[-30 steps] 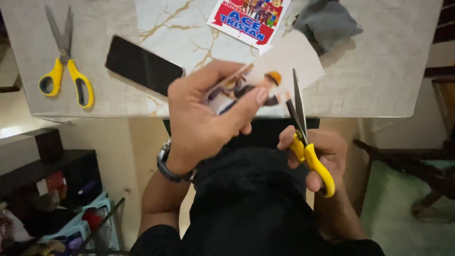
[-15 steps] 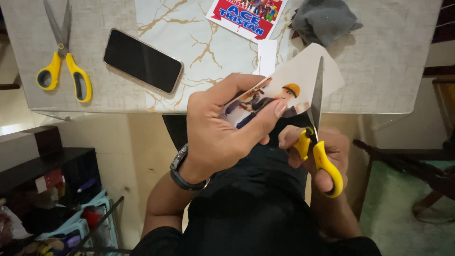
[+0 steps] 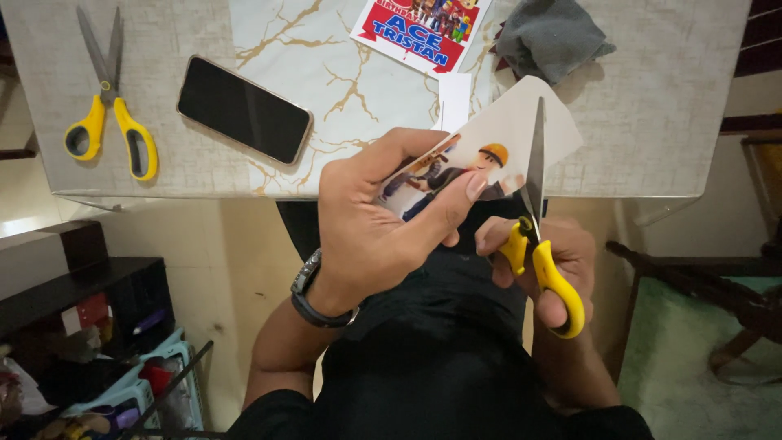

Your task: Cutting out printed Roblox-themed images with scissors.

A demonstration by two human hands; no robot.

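Marble-patterned table [image 3: 342, 90] (phone [image 3: 244, 108] on it); left hand [image 3: 383, 220] pinches paper cutout [image 3: 497, 151], right hand [image 3: 554, 261] grips scissors [image 3: 538, 244].

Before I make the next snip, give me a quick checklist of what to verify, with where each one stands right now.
1. Left hand grips the printed sheet firmly, thumb on top: ok.
2. Right hand is in the handles of the yellow scissors: ok.
3. Blade lies against the sheet right of the cartoon figure, not across it: ok.
4. Left fingertips are clear of the blade: not ok, the thumb tip sits close beside it.
5. Whether the blades stand open enough for a cut: cannot tell, they show edge-on.
6. Phone and spare scissors lie on the table, away from the cut: ok.
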